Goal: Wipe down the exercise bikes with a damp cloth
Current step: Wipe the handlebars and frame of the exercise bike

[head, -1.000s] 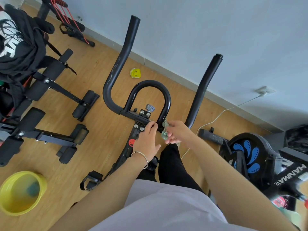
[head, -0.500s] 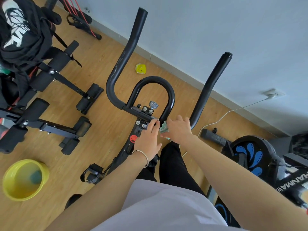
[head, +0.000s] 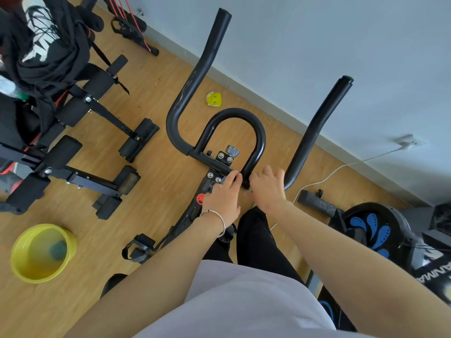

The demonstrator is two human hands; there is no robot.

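The black exercise bike's handlebar [head: 195,76] rises in two horns with a U-shaped loop [head: 261,132] between them. My left hand [head: 223,198], with a bangle on its wrist, grips the crossbar beside the silver bolts at the foot of the loop. My right hand [head: 267,189] lies over the bar at the loop's right foot, its fingers curled over it. The cloth [head: 248,189] is almost hidden beneath that hand; only a pale sliver shows at the thumb side. My black-trousered leg is below the hands.
A yellow basin [head: 22,269] with water and a green cloth [head: 58,250] sits on the wooden floor at lower left. A black weight bench [head: 97,108] draped with dark clothing stands left. Another machine with blue markings [head: 371,230] is at right; a white cable [head: 329,174] runs to a wall socket.
My right hand went from pinching the visible cloth beside the loop to lying over the bar with the cloth under it. The left hand stayed on the crossbar; the view shifted slightly.
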